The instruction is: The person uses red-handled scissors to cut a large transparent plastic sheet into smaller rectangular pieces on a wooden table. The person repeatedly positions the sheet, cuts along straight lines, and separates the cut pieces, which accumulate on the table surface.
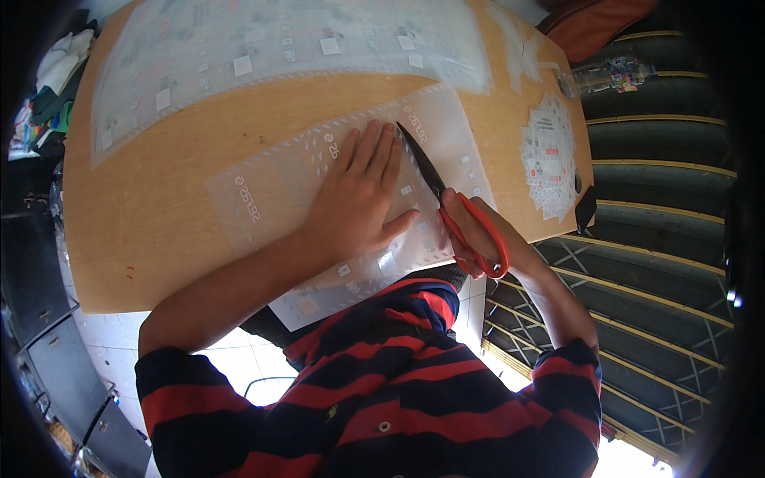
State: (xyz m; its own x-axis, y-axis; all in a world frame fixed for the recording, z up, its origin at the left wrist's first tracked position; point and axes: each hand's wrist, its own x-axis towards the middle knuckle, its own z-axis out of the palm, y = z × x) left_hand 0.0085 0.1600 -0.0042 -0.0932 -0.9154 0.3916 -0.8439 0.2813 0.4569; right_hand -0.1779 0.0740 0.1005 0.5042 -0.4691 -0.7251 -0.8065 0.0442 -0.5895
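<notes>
A translucent printed plastic sheet point(275, 187) lies on the wooden table, its near edge hanging over the front toward my lap. My left hand point(358, 191) presses flat on the middle of this sheet, fingers stretched toward its far edge and thumb out to the right. In my right hand point(476, 231) are scissors point(426, 163) with red handles and dark blades. The blades look closed or nearly so, and their tip points to the far edge of the sheet, just right of my left fingertips. Whether the blades lie over or through the sheet cannot be made out.
Larger printed translucent sheets point(295, 40) cover the far side of the table point(127, 239). At the right lie a pile of small cut pieces point(548, 159), some strips point(519, 52) and a plastic bottle point(610, 76). A slatted metal shutter point(661, 239) stands beyond the right edge.
</notes>
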